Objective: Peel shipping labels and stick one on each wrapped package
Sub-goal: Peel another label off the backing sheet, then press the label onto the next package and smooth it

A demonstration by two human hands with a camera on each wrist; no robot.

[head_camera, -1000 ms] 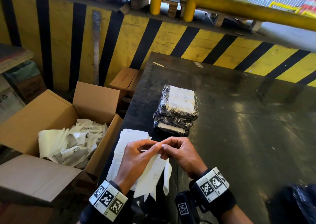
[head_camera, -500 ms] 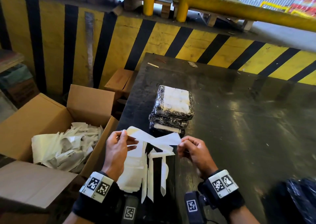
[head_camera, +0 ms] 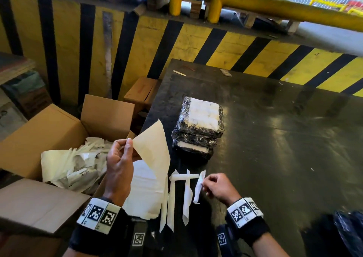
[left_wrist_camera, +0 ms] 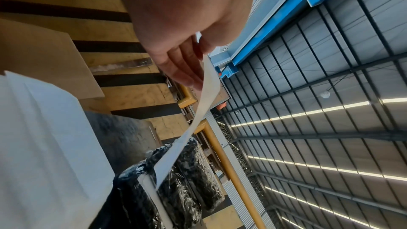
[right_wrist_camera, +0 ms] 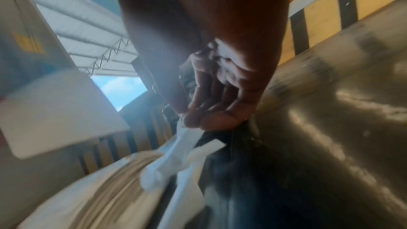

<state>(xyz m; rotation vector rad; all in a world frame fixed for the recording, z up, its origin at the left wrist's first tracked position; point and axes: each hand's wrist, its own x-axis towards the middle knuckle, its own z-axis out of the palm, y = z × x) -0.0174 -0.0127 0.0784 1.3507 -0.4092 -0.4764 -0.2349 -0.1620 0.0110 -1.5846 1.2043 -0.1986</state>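
Three black wrapped packages [head_camera: 198, 137] lie stacked on the dark table [head_camera: 275, 139], and the top one bears a white label [head_camera: 203, 113]. My left hand [head_camera: 126, 142] pinches the corner of a cream sheet [head_camera: 153, 148], lifted over the table's left edge. The left wrist view shows that sheet [left_wrist_camera: 207, 111] edge-on, hanging from my left hand [left_wrist_camera: 187, 69] in front of the packages [left_wrist_camera: 176, 180]. My right hand [head_camera: 204, 186] pinches a cluster of narrow white strips [head_camera: 184, 188] that dangle near the front edge. The blurred right wrist view shows my right hand [right_wrist_camera: 204, 119] gripping the strips [right_wrist_camera: 182, 147].
A pile of white label sheets [head_camera: 145, 194] lies at the table's front left corner. An open cardboard box [head_camera: 49, 131] of crumpled waste paper [head_camera: 74, 164] stands left of the table. A yellow-and-black striped wall [head_camera: 216, 41] runs behind. A black bag [head_camera: 349, 233] sits at the front right.
My hands have pulled apart. The left hand has lifted the cream sheet up and left, free of the strips. The right hand has dropped toward the table with the white strips.
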